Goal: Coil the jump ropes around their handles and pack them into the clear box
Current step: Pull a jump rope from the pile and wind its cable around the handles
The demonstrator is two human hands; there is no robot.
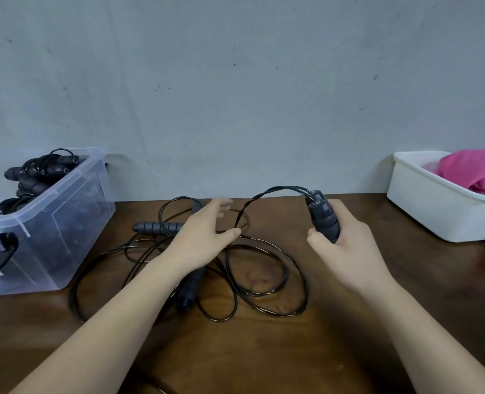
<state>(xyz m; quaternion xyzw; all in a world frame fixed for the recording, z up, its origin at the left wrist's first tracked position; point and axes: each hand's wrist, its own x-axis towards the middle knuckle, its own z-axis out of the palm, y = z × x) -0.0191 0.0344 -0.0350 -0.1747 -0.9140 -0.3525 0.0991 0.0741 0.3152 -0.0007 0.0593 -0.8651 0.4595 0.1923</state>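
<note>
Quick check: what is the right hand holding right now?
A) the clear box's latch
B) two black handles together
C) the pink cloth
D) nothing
B: the right hand grips two black handles side by side, and their cords arch off the top ends toward the left.

Bare packing spot — wooden tabletop (264, 351) against scuffed pale wall (235, 81), clear box (73, 220) at nine o'clock, white tub (429, 211) at three.

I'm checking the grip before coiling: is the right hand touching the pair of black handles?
Touching. The head view shows the right hand with fingers and thumb curled round the two black handles, with no gap between them.
</note>
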